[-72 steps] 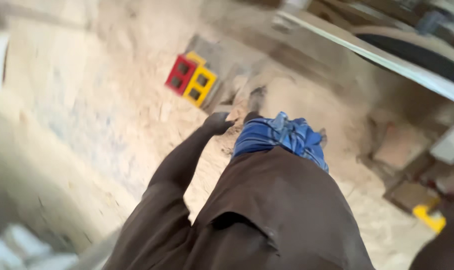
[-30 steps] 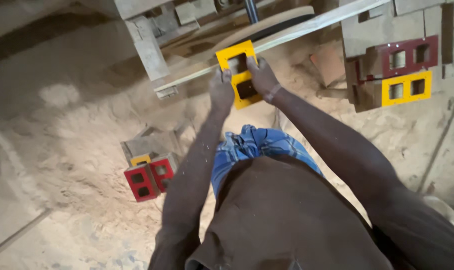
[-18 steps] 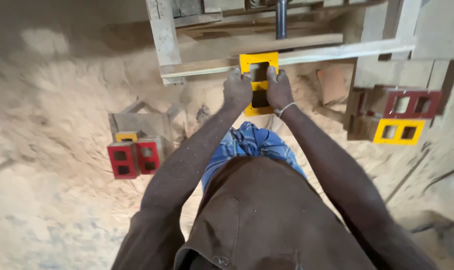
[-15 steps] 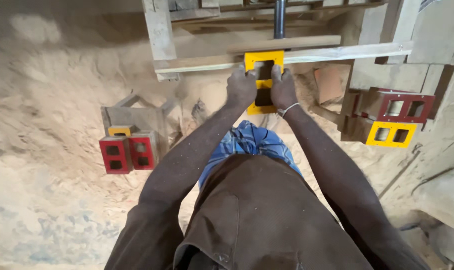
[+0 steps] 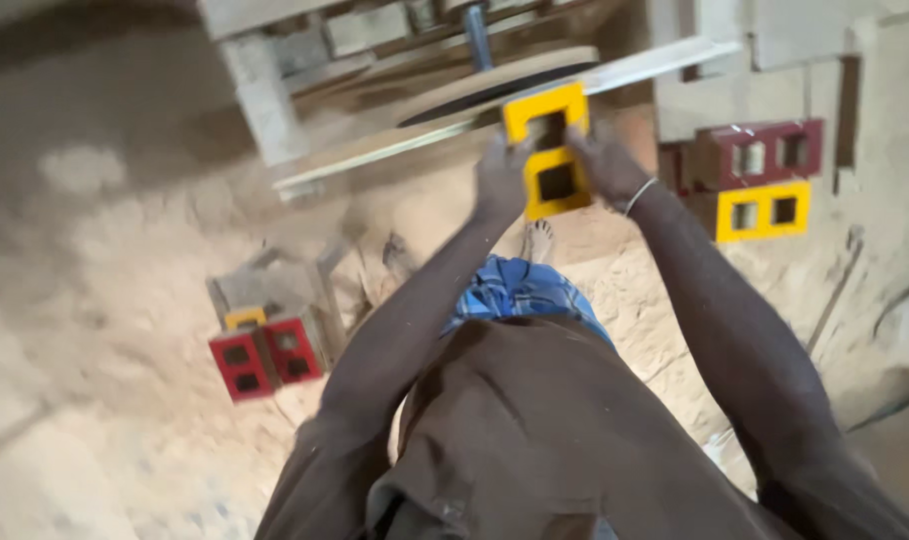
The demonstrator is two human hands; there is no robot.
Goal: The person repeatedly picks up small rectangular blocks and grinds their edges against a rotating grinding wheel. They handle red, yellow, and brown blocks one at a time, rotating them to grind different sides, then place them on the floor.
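Yellow two-hole frame (image 5: pixel 552 150) sits upper centre of the frame, held upright between both hands against the edge of a pale wooden workbench (image 5: pixel 405 140). Largest in view is the sawdust-strewn floor (image 5: pixel 105 250), then the bench with its round disc (image 5: pixel 495 85). At upper right, a dark red frame (image 5: pixel 765 152) rests on another yellow frame (image 5: pixel 763 210); at lower left lie two red frames (image 5: pixel 265 352). The left hand (image 5: pixel 502 178) clasps the piece's left side, the right hand (image 5: pixel 603 165) its right side. The step looks like pressing the piece to the disc; that calls for steady, even pressure.
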